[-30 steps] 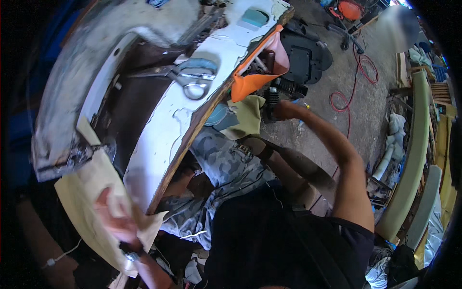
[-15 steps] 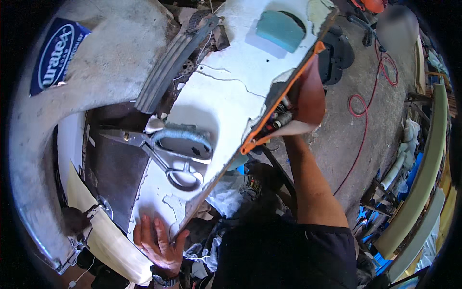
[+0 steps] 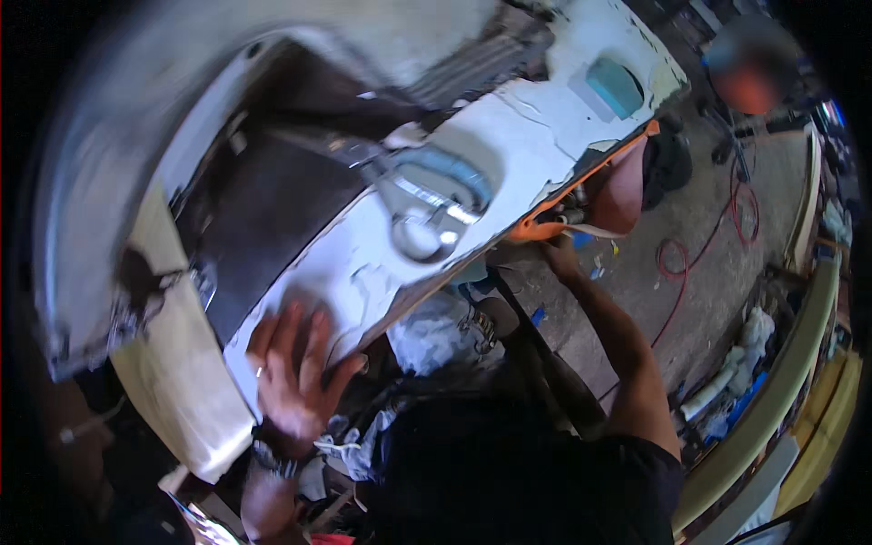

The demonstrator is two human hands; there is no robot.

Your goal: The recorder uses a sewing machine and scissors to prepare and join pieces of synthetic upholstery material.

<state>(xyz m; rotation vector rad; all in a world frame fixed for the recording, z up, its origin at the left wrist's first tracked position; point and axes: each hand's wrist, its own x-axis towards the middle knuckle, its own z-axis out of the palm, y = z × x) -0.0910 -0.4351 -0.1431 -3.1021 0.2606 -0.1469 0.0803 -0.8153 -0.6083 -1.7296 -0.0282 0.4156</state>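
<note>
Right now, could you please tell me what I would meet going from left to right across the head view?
Cream strip, left hand, scissors' handles, right hand, loops of red hose.

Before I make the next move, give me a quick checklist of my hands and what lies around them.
1. Left hand on the white tabletop, clear of the scissors: ok.
2. Scissors lying down, in neither hand: ok.
3. Scissor blades closed: cannot tell, blurred.
4. Right hand in plain view: not ok, partly hidden at the orange-edged pouch.
5. Right hand empty: cannot tell.
6. Blue-green block away from both hands: ok.
</note>
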